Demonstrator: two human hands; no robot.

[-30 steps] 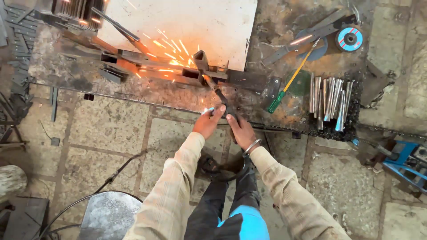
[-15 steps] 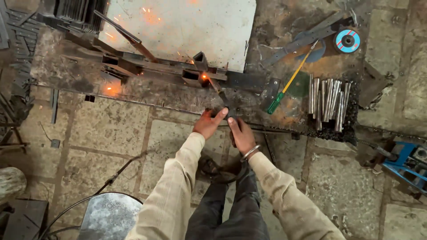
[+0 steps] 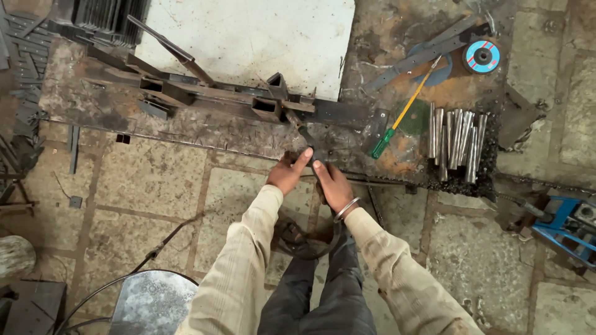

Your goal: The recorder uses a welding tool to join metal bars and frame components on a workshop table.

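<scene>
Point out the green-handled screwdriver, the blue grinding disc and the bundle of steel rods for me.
green-handled screwdriver (image 3: 382,144), head view, on the green handle.
blue grinding disc (image 3: 482,56), head view, on its face near the centre.
bundle of steel rods (image 3: 455,139), head view, on the middle rods.

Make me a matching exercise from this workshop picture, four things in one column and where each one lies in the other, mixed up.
Things:
1. screwdriver
2. grinding disc
3. steel rods
4. white board

Places:
A. top right corner of the bench
B. behind the welded metal frame
C. in a row right of the green handle
D. slanting between the flat bar and the hands' tool

Both the left hand and the right hand grip the welding holder.

Pairs: 1-D, 2-A, 3-C, 4-B
</scene>
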